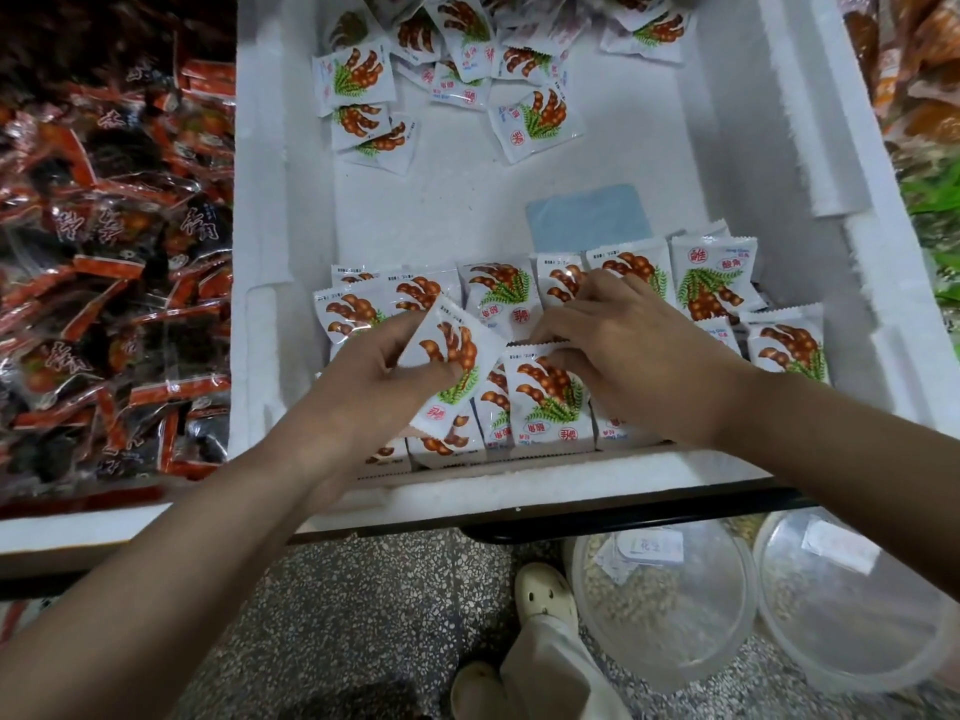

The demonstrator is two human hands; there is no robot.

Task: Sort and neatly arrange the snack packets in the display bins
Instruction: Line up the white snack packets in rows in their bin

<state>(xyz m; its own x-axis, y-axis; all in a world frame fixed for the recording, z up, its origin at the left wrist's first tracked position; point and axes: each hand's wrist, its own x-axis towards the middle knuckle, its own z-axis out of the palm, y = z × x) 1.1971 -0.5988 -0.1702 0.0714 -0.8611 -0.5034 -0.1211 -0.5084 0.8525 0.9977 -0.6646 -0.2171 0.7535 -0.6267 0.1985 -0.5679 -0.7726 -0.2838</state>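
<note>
A white foam bin (pixel 737 148) holds white tamarind snack packets printed with brown pods and green leaves. Several stand in neat rows (pixel 717 288) along the bin's near edge. A loose heap (pixel 457 59) lies at the far end. My left hand (pixel 384 376) pinches one tilted packet (pixel 457 350) between thumb and fingers just above the rows. My right hand (pixel 634 340) lies over the middle of the rows, its fingers spread and pressing on the standing packets, fingertips at the top edge of one upright packet (pixel 545 397).
A blue card (pixel 587 218) lies on the bin floor between heap and rows. The bin to the left holds red-and-black packets (pixel 109 262); orange and green packets (pixel 914 85) fill the right one. Below the shelf edge stand two lidded clear tubs (pixel 670 600) on a speckled floor beside a foot.
</note>
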